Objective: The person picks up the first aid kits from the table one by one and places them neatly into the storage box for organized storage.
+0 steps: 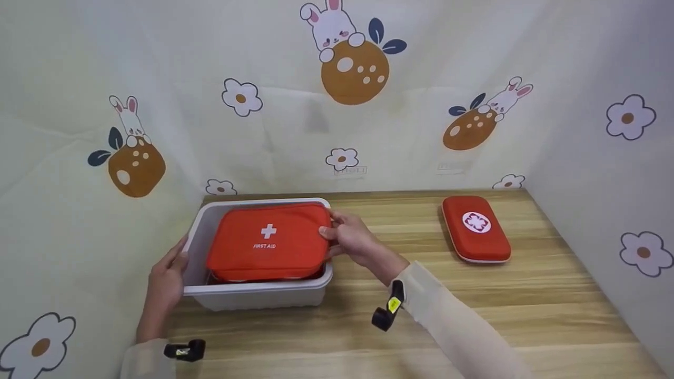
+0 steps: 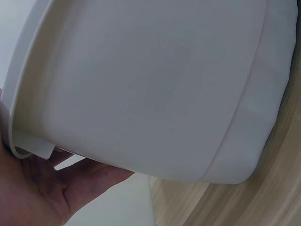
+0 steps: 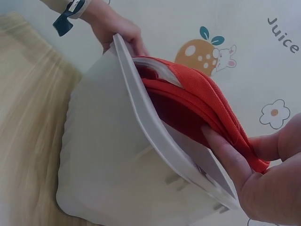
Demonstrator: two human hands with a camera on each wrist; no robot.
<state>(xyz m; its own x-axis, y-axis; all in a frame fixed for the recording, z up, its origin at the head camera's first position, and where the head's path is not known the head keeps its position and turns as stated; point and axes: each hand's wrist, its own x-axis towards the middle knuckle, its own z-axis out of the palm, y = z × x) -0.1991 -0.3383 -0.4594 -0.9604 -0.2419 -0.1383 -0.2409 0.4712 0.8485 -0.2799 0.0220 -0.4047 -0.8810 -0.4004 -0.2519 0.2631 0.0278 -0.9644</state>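
A red first aid bag (image 1: 268, 258) with a white cross lies in the mouth of a white plastic bin (image 1: 258, 297), slightly tilted. My right hand (image 1: 355, 239) pinches the bag's right end, thumb on top and fingers beneath, as the right wrist view shows with the bag's edge (image 3: 211, 113). At the bin's left side, my left hand (image 1: 167, 276) grips the rim; in the left wrist view its fingers reach under the rim beside the bin's outer wall (image 2: 150, 89). What lies under the bag inside the bin is mostly hidden.
A red hard-shell case (image 1: 476, 245) with a white round emblem lies on the wooden table (image 1: 400, 210) at the right. Pale cloth walls (image 1: 284, 131) printed with rabbits and flowers enclose the table at the back and both sides.
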